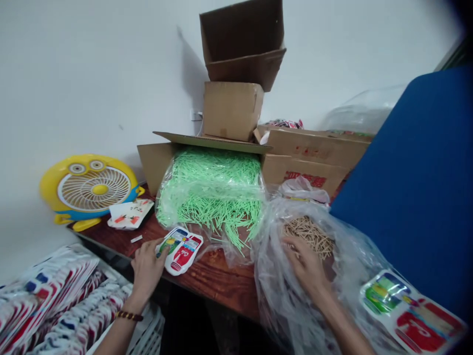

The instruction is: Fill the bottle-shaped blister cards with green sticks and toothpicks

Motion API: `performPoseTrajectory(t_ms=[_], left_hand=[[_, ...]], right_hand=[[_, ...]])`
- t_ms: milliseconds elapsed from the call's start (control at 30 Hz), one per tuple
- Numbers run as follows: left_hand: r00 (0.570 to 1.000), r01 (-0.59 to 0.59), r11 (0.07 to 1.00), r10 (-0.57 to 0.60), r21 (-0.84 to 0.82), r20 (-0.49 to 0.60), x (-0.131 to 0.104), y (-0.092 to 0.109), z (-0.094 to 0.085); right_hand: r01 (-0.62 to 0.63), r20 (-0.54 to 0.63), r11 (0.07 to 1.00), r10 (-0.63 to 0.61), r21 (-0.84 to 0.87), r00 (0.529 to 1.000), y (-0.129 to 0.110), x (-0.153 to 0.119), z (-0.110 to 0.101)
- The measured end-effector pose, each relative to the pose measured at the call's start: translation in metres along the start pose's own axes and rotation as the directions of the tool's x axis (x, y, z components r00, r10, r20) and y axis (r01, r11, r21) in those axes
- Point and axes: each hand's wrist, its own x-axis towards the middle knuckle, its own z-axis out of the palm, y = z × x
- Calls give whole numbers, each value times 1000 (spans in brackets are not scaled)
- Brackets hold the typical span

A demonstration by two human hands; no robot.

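My left hand (150, 264) grips the left edge of a flat white packet (183, 251) printed with a green and a red bottle shape, at the front edge of the table. The packet lies tilted just over the wood. My right hand (306, 268) reaches into a clear plastic bag (273, 246) of short brown sticks (310, 234). Its fingers are bent and slightly apart at the near left side of the pile, and I see no stick held in them. Between the hands, thin green sticks (214, 197) spill from a plastic-lined carton.
A yellow fan (98, 190) and a printed card packet (131, 214) stand at the left. Cardboard boxes (232, 111) are stacked behind. Many packets (55, 301) fill a basket at lower left. Another bottle-print packet (412, 310) lies at lower right, beside a blue panel (414, 187).
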Motion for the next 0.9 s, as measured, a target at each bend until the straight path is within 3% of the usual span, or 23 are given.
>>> performPoseTrajectory(t_ms=[67, 133, 233, 333, 533, 733, 900], left_hand=[[999, 18, 999, -19, 49, 29, 7, -1, 6], [998, 21, 996, -27, 87, 60, 9, 0, 10], [995, 19, 992, -30, 126, 91, 9, 0, 12], [994, 27, 988, -43, 149, 101, 13, -1, 12], [990, 61, 976, -86, 207, 113, 31, -4, 16], [979, 47, 973, -91, 227, 185, 36, -6, 18], [983, 11, 975, -50, 220, 176, 37, -3, 13]], right_hand=[[70, 154, 997, -69, -6, 986, -32, 36, 42], [55, 318, 993, -21, -100, 948, -47, 65, 80], [1, 422, 971, 103, -240, 901, -47, 96, 122], [-41, 474, 932, 220, -360, 853, -39, 114, 146], [-63, 533, 883, 336, -464, 776, -35, 120, 172], [-168, 504, 897, 375, -408, 778, -25, 112, 185], [-329, 497, 918, 396, -222, 772, -6, 117, 180]])
